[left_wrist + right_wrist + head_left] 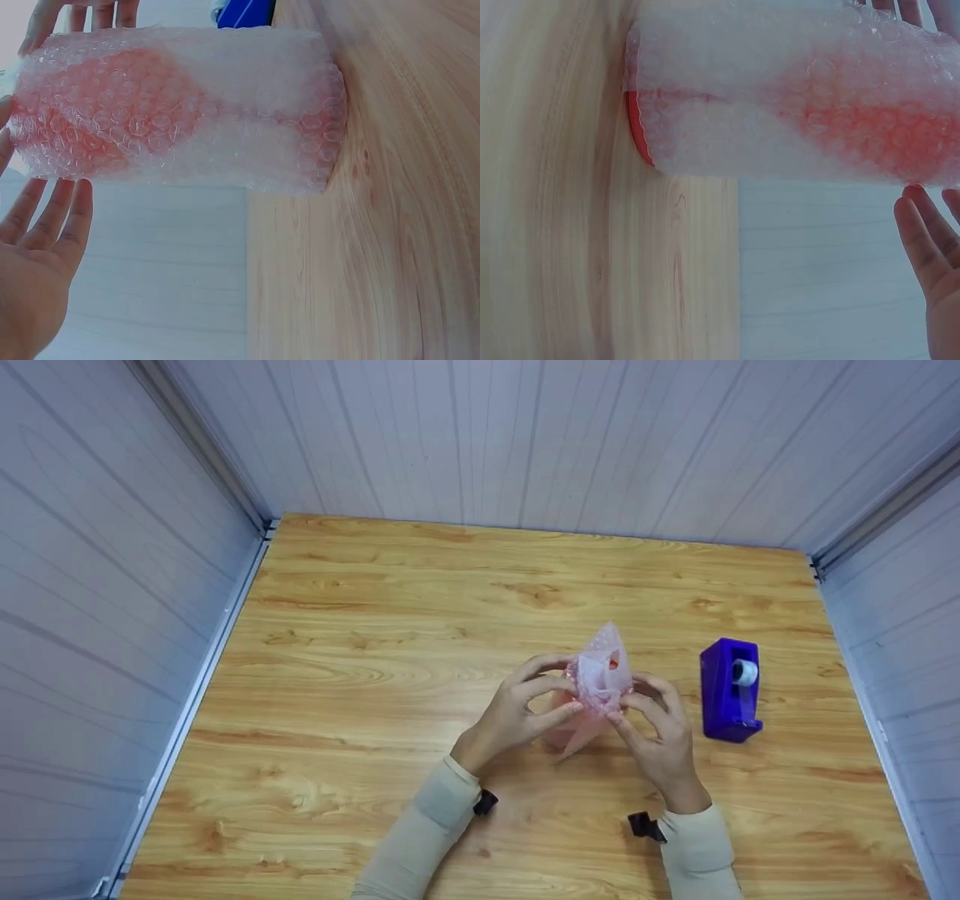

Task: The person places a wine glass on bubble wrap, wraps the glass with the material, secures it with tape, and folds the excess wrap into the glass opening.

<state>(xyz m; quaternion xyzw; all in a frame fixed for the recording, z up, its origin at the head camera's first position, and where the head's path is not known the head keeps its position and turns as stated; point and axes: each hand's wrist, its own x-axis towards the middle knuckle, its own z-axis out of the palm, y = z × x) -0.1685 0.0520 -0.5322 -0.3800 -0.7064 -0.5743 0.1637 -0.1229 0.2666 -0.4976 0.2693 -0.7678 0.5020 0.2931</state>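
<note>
A red wine-glass-shaped goblet (637, 133) stands upright on the table, wrapped in clear bubble wrap (255, 67). Through the plastic, its wide bowl, thin stem and foot show in both wrist views; a bit of the red foot pokes out below the wrap. My left hand (517, 709) holds the upper end from the left, thumb and fingertips at the gathered plastic. From the right, my right hand (664, 731) pinches the same end with thumb and fingers. A loose pointed flap of wrap sticks up at the top, and a small red patch shows inside the opening.
A blue tape dispenser (721, 690) with a roll of clear tape (744, 673) stands on the wooden table (375, 607), right of my right hand. Pale panel walls (487, 442) enclose the table at the back and both sides. Black wrist mounts sit under both sleeves.
</note>
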